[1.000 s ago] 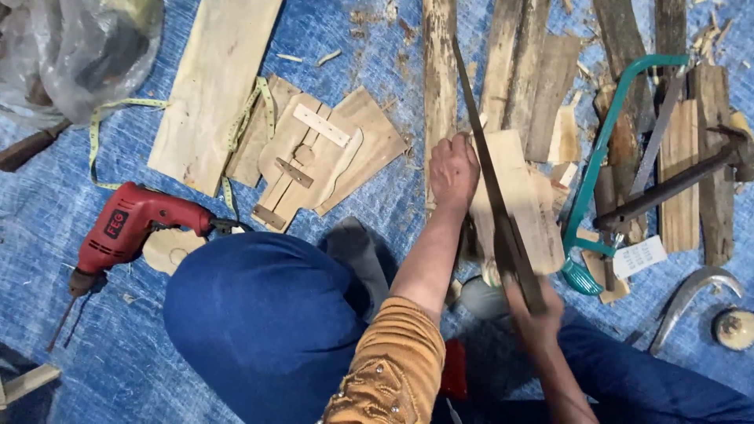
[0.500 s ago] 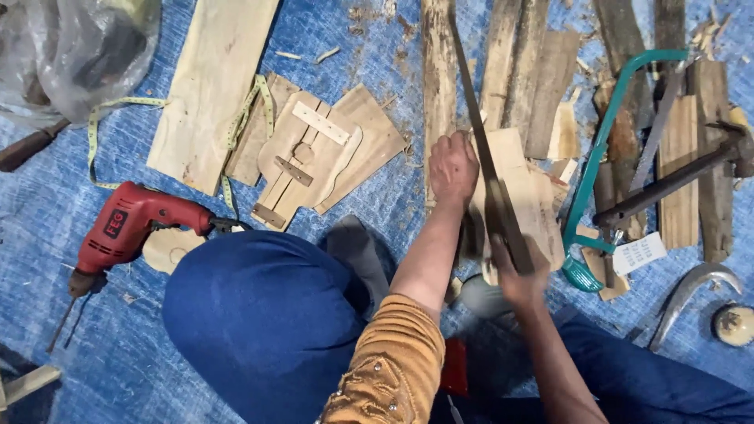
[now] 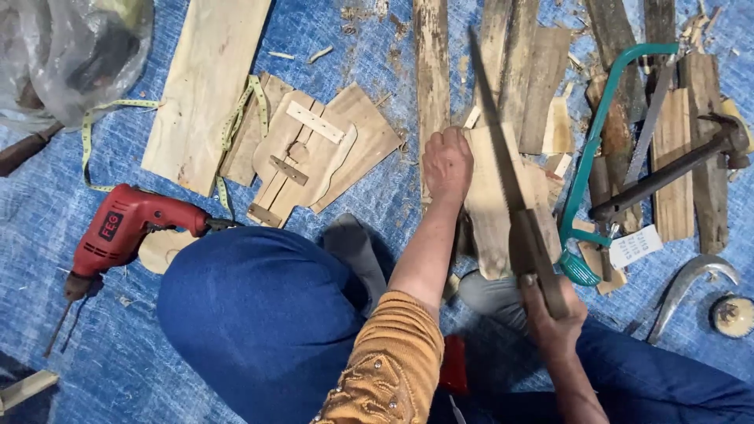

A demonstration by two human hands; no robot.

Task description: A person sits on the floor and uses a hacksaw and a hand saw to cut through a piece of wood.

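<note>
The board was pale, rough-sawn wood; the handsaw had a dull dark metal blade. The drill wore glossy red plastic, on a blue woven tarp.

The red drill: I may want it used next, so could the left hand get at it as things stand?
Probably not straight away: the left hand presses on the wooden piece, and the raised knee lies between it and the red drill.

Blue woven tarp covering floor, littered with wood chips; even light.
</note>
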